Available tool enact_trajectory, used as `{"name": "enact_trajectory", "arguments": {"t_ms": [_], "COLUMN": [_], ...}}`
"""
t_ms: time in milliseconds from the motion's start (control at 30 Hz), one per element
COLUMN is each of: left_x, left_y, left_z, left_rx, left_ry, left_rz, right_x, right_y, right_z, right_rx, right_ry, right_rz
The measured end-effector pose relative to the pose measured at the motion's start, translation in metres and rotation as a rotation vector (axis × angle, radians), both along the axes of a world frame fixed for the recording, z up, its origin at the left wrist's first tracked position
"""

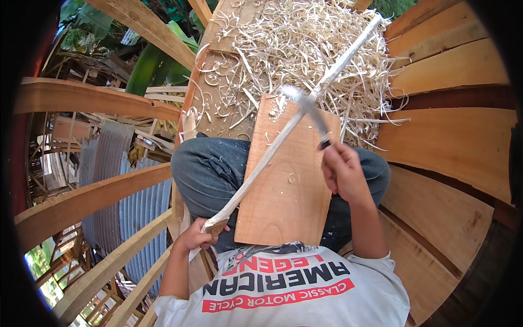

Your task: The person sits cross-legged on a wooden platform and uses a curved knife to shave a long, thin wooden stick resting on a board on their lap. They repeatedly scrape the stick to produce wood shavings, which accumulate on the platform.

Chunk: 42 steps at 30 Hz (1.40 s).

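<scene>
A long whittled wooden stick (pixel 268 155) slants from the lower left up to the far right. My left hand (pixel 200 236) is closed around its thick end, where a brown cut face shows. My right hand (pixel 343 170) grips the dark handle of a curved metal-bladed tool (pixel 314 113), smeared by motion so that its exact kind is unclear. Its bright head lies over the middle of the stick; whether it touches the wood I cannot tell. Beneath the stick, a flat wooden board (pixel 289 201) rests across my lap, with a few small chips on it.
A big heap of curled wood shavings (pixel 321 49) covers the plank floor (pixel 220 103) ahead. Wooden rails (pixel 98 98) run along the left, with corrugated metal sheets (pixel 144 207) and scrap wood beyond. Wide wooden slats (pixel 447 141) form a wall at the right.
</scene>
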<state>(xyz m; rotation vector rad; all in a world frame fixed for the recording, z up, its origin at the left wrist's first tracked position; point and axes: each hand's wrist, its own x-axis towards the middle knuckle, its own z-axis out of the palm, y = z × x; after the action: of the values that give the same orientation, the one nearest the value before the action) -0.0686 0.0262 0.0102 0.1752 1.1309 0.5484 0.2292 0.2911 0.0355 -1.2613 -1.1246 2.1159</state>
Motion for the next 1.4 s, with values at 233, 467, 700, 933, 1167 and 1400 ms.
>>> {"name": "enact_trajectory", "arguments": {"t_ms": [233, 467, 700, 933, 1167, 1400], "left_x": [-0.001, 0.000, 0.001, 0.007, 0.006, 0.007], "left_y": [-0.005, -0.003, -0.003, -0.005, -0.007, 0.000], "left_z": [-0.008, -0.003, -0.006, -0.003, -0.007, -0.002], "left_rx": [0.049, 0.016, 0.017, 0.030, 0.075, 0.039], "left_ry": [0.013, 0.024, 0.010, 0.088, 0.064, 0.107], "left_rz": [-0.025, -0.007, -0.009, 0.013, 0.062, -0.011], "right_x": [0.020, 0.034, 0.020, 0.006, 0.020, 0.028], "right_y": [0.020, 0.009, 0.000, 0.003, 0.013, 0.013], "right_z": [0.002, -0.003, 0.011, 0.003, 0.011, 0.003], "right_rx": [0.024, 0.043, -0.017, -0.018, -0.024, 0.148], "right_ry": [-0.039, 0.082, 0.038, 0.008, 0.067, 0.064], "right_rz": [-0.042, -0.393, 0.309, 0.232, -0.145, -0.192]}}
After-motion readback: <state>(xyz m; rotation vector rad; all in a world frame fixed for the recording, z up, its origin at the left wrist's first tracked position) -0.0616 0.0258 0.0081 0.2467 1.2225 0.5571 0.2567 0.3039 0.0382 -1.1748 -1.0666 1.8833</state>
